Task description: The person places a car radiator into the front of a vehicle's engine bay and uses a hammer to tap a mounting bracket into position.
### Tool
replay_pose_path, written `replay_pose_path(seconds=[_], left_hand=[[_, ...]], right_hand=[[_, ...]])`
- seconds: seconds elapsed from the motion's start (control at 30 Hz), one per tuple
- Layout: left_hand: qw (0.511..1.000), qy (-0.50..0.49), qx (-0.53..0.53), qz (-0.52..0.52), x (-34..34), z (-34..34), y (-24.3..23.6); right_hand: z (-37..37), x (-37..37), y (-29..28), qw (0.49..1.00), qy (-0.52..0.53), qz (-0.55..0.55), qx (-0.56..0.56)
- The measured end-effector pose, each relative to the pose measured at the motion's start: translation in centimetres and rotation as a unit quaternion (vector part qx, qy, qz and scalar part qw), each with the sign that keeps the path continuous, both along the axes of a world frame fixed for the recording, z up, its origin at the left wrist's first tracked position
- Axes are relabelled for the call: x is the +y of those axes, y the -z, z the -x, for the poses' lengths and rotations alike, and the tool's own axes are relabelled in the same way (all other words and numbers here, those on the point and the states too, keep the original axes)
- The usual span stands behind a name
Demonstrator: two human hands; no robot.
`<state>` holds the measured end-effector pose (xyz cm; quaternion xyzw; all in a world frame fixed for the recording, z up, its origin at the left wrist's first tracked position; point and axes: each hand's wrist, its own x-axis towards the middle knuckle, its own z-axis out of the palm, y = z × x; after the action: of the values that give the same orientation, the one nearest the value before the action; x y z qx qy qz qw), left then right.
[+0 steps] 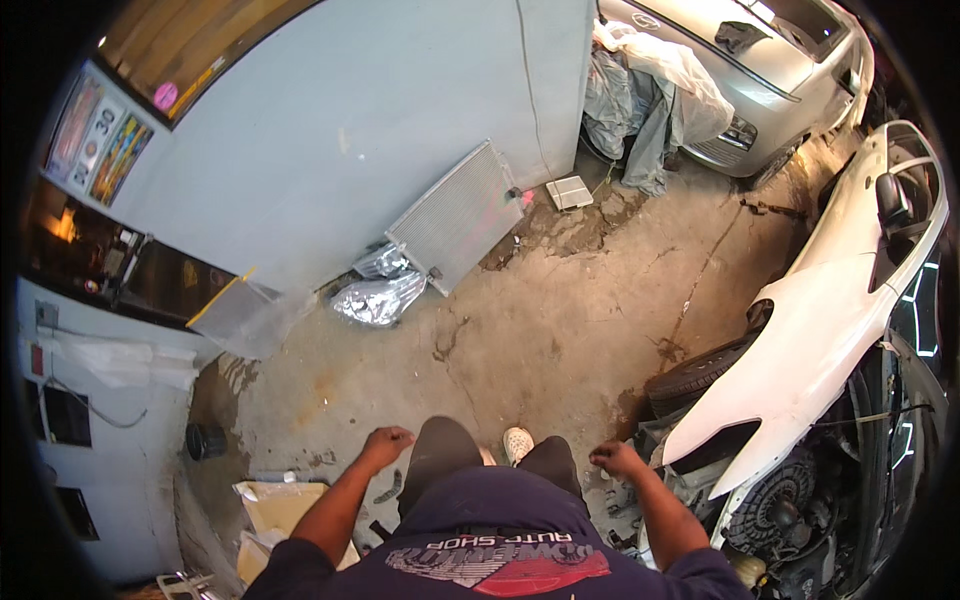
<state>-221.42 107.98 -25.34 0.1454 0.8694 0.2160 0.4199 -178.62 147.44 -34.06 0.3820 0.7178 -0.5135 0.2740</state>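
Note:
My left hand (386, 446) is held out beside my left thigh, its fingers loosely curled in, with nothing visible in it. On the other side my right hand (618, 460) hangs next to my right thigh, fingers bent, and no object shows there either. Neither hand touches anything. Nearest to the right hand are the bared front of a car and its white fender (780, 345), with a black tyre (700, 378) beneath. Past my left forearm lie cream-coloured panels or boxes (280, 505) on the floor.
Ahead, a finned condenser (460, 210) leans against the pale wall (400, 90), next to a plastic-wrapped headlamp (380, 298). A small finned panel (569, 193) lies farther off. A silver car (750, 80) stands back right, draped with plastic sheeting (665, 85). A black bucket (206, 441) sits left.

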Motion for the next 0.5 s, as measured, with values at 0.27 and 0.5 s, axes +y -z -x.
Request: replay_pose_path(seconds=[0.27,0.5], left_hand=[[0.959,0.210,0.164,0.093,16.8,26.3,5.7],[0.933,0.217,0.240,0.156,40.7,53.3,16.5]], right_hand=[[0.0,-4.8,0.7,0.968,0.238,0.032,-0.078],[15.4,-1.5,-1.1,0.865,0.451,0.078,-0.206]])
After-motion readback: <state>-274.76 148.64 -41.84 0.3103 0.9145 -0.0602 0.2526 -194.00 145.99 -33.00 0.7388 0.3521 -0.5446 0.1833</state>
